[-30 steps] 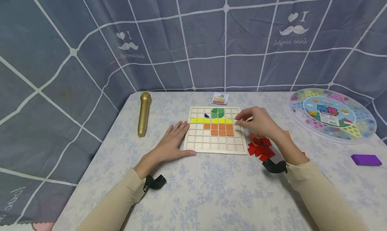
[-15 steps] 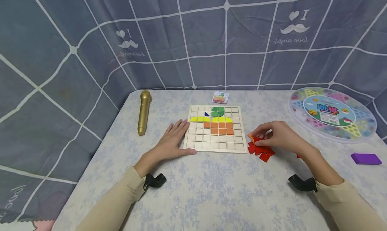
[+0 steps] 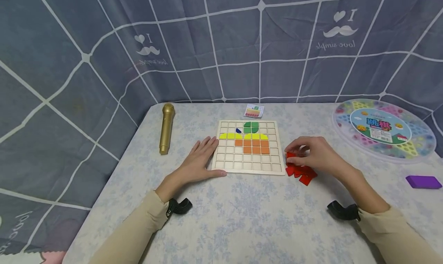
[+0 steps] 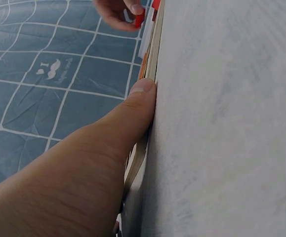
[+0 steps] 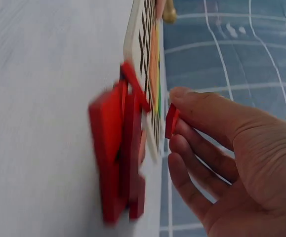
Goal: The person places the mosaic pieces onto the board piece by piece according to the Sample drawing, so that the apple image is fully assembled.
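A wooden grid board (image 3: pixel 228 165) lies on the table with green, yellow, orange and dark blue pieces set in its cells. My left hand (image 3: pixel 197 162) rests at the board's left edge and lower left corner, fingers spread and straight. In the left wrist view its thumb (image 4: pixel 138 98) touches the board's side. To the right of the board my right hand (image 3: pixel 320 154) is over a pile of red tiles (image 3: pixel 304 173). Between thumb and fingers it pinches a red tile (image 5: pixel 172 120), seen in the right wrist view. The hand covers part of the pile.
Behind the board lies a small printed picture card (image 3: pixel 254 110). A gold microphone (image 3: pixel 167 129) lies at the left, a round board-game box (image 3: pixel 384 131) at the back right. A purple block (image 3: pixel 423 182) sits at the far right. A grid-patterned curtain (image 3: pixel 242 45) hangs behind the table.
My right hand has left the board's right edge, moved right and down to the pile, and now holds a red tile. The left hand has stayed in place.
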### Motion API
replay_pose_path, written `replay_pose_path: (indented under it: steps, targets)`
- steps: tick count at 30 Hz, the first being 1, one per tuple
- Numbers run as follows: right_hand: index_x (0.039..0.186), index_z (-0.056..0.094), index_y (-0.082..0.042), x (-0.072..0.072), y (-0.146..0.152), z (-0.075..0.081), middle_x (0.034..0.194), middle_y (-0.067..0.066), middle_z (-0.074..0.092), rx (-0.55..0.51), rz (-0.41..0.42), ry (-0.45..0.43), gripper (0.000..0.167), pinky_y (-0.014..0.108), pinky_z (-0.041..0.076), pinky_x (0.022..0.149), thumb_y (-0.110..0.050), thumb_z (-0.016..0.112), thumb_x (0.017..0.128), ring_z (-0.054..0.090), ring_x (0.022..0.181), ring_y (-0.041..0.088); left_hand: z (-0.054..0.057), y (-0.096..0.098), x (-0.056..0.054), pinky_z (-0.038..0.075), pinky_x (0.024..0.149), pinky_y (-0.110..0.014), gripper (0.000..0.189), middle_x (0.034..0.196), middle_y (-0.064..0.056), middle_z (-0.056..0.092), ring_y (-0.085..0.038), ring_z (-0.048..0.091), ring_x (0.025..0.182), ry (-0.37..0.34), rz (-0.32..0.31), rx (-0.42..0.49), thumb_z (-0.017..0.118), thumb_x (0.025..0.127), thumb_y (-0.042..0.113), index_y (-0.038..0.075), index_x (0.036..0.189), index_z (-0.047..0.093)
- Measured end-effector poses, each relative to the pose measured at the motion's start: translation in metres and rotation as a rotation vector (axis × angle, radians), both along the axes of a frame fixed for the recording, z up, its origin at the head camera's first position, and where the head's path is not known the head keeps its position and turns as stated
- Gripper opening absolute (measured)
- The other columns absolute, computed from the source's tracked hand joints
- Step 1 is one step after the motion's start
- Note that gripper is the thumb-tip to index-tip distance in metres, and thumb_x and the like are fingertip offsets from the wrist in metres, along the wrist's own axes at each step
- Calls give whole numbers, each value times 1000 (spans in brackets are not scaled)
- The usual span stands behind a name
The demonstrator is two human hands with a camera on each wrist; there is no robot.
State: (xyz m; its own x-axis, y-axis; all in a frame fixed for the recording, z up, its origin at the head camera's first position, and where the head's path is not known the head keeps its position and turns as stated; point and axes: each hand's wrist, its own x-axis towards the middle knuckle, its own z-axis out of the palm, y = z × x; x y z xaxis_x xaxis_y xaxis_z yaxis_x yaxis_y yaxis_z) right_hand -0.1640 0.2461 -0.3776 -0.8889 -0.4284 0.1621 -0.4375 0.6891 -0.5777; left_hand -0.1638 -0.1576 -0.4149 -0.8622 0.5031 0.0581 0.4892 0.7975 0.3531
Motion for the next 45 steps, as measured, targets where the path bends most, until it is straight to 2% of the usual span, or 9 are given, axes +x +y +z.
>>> replay_pose_path:
  steps: [8,15,20,24,31,36,40,45]
  targets:
    - [107,81,-12,-6,-41,-4,95,-2,75,-15,79,15,25,35,60,77,-12,90,84,67,84,17,0,-1,0,5,134,-55,117,176,-16,17,-34,9,165,3,-2,2,78,88,61,2,168,17]
    - [106,81,-14,-6,-62,-12,98,-1,75,23,59,7,23,32,56,74,-13,90,85,66,81,14,-2,0,-2,5,134,-55,117,176,-14,16,-33,9,165,8,-5,-4,78,88,62,2,168,17]
    - [106,82,-14,-6,-63,-17,100,-2,76,7,36,23,21,35,59,77,-10,88,86,69,82,12,-2,3,-5,6,134,-56,116,176,-15,17,-34,9,165,22,-14,-8,76,89,63,2,168,18]
    - [104,82,-14,-5,-64,-19,101,-2,77,-14,56,51,19,39,61,81,-9,88,87,72,84,12,-1,2,-5,5,134,-56,116,176,-15,17,-34,9,165,13,-4,-14,77,89,62,1,168,18]
    - [100,82,-15,-6,-64,-21,100,-4,77,-26,80,81,16,38,61,81,-7,88,86,72,84,11,0,1,-2,5,134,-56,116,176,-16,17,-35,9,165,7,0,-6,78,88,60,0,168,19]
    - [101,82,-15,-6,-60,-18,103,-3,77,-59,90,50,18,39,63,83,-6,87,87,72,88,12,2,1,-1,4,134,-55,116,176,-16,17,-34,9,165,8,0,2,78,88,60,1,168,19]
    - [105,82,-13,-7,-49,-11,103,0,77,-96,48,15,17,42,65,86,-7,84,90,74,91,18,0,1,-1,4,134,-55,116,176,-15,17,-34,9,165,6,0,-4,77,88,61,1,168,18]
    - [110,82,-11,-12,-25,1,107,5,78,-73,-57,5,17,48,65,89,-7,80,93,73,96,24,-3,0,-3,5,134,-55,116,176,-15,18,-34,10,165,14,0,-3,77,88,61,1,168,19]
